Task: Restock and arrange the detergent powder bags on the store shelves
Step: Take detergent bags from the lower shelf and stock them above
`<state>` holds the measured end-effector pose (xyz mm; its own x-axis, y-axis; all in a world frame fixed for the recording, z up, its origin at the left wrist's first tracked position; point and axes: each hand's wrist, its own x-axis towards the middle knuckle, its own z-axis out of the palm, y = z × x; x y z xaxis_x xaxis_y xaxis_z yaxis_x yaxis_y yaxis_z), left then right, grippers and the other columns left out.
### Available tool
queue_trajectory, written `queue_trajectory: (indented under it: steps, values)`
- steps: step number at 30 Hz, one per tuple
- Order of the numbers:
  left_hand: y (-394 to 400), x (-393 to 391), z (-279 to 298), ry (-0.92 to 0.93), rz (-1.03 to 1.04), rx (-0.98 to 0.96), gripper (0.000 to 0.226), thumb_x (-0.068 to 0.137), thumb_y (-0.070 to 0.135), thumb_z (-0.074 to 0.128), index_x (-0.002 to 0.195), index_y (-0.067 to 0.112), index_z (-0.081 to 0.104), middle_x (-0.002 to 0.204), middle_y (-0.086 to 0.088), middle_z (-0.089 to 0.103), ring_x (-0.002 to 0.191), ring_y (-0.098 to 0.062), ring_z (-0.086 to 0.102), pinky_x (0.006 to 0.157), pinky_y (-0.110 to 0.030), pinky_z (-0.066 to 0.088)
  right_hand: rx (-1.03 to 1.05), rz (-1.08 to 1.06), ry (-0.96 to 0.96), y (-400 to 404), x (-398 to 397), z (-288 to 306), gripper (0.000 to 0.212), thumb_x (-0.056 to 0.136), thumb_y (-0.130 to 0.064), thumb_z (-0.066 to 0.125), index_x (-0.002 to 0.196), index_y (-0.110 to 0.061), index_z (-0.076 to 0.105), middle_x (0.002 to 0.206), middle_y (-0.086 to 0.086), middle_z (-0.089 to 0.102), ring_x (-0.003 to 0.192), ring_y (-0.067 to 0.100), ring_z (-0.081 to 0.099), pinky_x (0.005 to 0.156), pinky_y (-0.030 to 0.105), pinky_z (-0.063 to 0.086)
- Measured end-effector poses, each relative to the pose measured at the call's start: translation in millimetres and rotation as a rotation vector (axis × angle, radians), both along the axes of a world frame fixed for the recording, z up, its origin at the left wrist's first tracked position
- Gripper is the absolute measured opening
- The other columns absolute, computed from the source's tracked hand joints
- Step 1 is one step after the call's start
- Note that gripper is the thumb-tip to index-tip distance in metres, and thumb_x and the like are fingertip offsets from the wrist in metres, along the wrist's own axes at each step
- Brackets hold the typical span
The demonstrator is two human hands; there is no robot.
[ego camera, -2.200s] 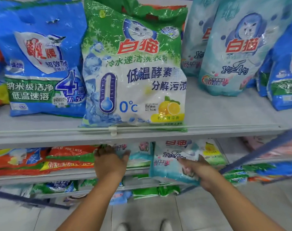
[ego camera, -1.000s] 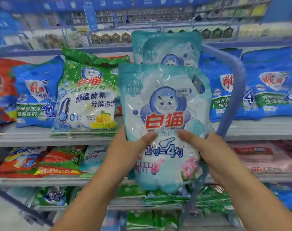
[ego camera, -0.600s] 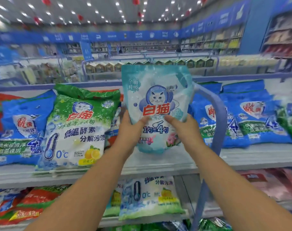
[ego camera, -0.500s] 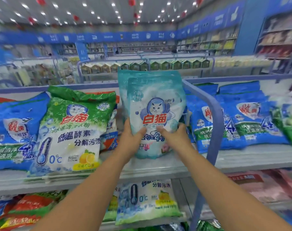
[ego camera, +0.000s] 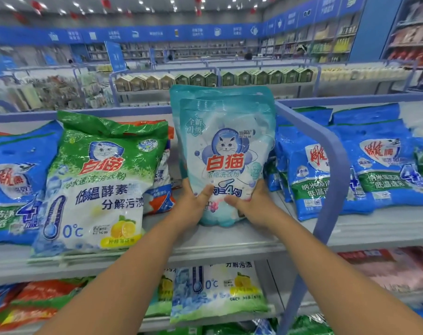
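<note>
A grey top shelf [ego camera: 229, 245] in a supermarket aisle carries detergent powder bags, with a blue tubular frame [ego camera: 331, 180] arching over its right part. A green cat-brand bag [ego camera: 101, 189] leans at left; blue bags [ego camera: 379, 163] lie at right. Between them a pale teal cat-brand pouch [ego camera: 226, 153] stands upright on the shelf, a matching pouch [ego camera: 220, 93] just behind it. The left hand [ego camera: 193, 201] and right hand [ego camera: 254, 201] clasp its lower corners, thumbs across the front.
</note>
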<state>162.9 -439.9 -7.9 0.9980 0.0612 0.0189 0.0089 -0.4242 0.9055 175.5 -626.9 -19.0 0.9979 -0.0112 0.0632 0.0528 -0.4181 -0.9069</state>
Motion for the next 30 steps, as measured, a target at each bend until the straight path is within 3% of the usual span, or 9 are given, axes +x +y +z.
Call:
queue_trajectory:
  steps: [5,9,11,14,17,20,22,26,30]
  values:
    - [-1.1,-4.4,3.9,0.077,0.044,0.06,0.063,0.098,0.051,0.055,0.143,0.019,0.025,0.13,-0.002,0.055,0.117,-0.024,0.056,0.098,-0.034,0.042,-0.119,-0.012,0.004,0.5,-6.2,3.4,0.098,0.07,-0.053,0.085,0.145,-0.022,0.031,0.14,-0.004,0.05,0.128,0.018,0.049,0.112,0.036,0.04]
    - [-2.5,-12.8,10.6,0.059,0.106,0.105,0.069,0.089,0.059,0.063,0.136,0.014,0.042,0.129,0.001,0.06,0.119,-0.023,0.058,0.105,-0.039,0.045,-0.138,-0.114,0.045,1.1,-13.5,5.4,0.115,0.044,-0.082,0.075,0.14,-0.03,0.039,0.134,-0.012,0.058,0.124,0.018,0.057,0.107,0.043,0.048]
    - [-0.3,-20.0,12.4,0.023,0.121,0.176,0.074,0.076,0.067,0.065,0.13,0.019,0.052,0.123,0.004,0.066,0.114,-0.022,0.064,0.1,-0.04,0.051,-0.217,-0.153,0.04,4.6,-25.6,5.8,0.099,0.054,-0.078,0.075,0.136,-0.032,0.045,0.127,-0.013,0.062,0.118,0.018,0.061,0.103,0.042,0.051]
    - [1.4,-45.1,16.5,0.003,0.092,0.358,0.052,0.09,0.044,0.067,0.131,0.017,0.049,0.121,0.002,0.063,0.108,-0.02,0.06,0.091,-0.032,0.046,-0.389,-0.168,0.115,9.9,-50.6,7.9,0.074,0.081,-0.057,0.068,0.139,-0.018,0.043,0.131,0.004,0.06,0.12,0.029,0.058,0.102,0.042,0.049]
    - [7.9,-73.1,12.2,-0.031,0.047,0.593,0.048,0.097,0.041,0.059,0.139,0.02,0.048,0.138,-0.003,0.059,0.125,-0.025,0.055,0.099,-0.035,0.044,-0.606,-0.105,0.137,11.4,-76.0,-0.7,0.077,0.09,-0.056,0.052,0.149,-0.01,0.033,0.144,0.015,0.049,0.132,0.036,0.046,0.108,0.044,0.043]
    - [20.8,-107.0,-5.2,-0.087,0.002,0.811,0.059,0.101,0.046,0.05,0.151,0.016,0.041,0.158,-0.007,0.04,0.145,-0.025,0.037,0.116,-0.036,0.03,-0.75,-0.002,-0.01,23.1,-113.2,-10.6,0.083,0.097,-0.058,0.041,0.16,-0.011,0.015,0.167,0.015,0.018,0.155,0.034,0.012,0.126,0.047,0.016]
    - [32.6,-133.6,-25.5,-0.197,0.021,0.841,0.06,0.101,0.048,0.048,0.152,0.016,0.043,0.161,-0.007,0.036,0.148,-0.026,0.033,0.121,-0.037,0.024,-0.786,0.06,-0.097,35.1,-140.2,-22.3,0.081,0.101,-0.058,0.035,0.163,-0.015,0.006,0.17,0.009,-0.005,0.157,0.026,-0.01,0.128,0.044,0.001]
    - [60.4,-189.7,-75.5,-0.351,-0.038,0.822,0.06,0.098,0.053,0.04,0.148,0.021,0.05,0.163,-0.003,0.033,0.152,-0.022,0.028,0.122,-0.04,0.024,-0.768,0.212,-0.152,62.3,-193.9,-63.8,0.079,0.102,-0.062,0.029,0.158,-0.03,-0.016,0.162,0.003,-0.036,0.15,0.022,-0.033,0.126,0.042,-0.009]
    - [99.4,-210.0,-116.4,-0.112,-0.008,0.887,0.074,0.093,0.066,0.027,0.157,0.029,0.034,0.167,-0.001,0.02,0.155,-0.023,0.017,0.125,-0.044,0.022,-0.849,0.361,0.003,84.4,-206.2,-109.5,0.079,0.103,-0.061,0.026,0.158,-0.028,-0.019,0.155,0.001,-0.043,0.146,0.019,-0.037,0.125,0.043,-0.012]
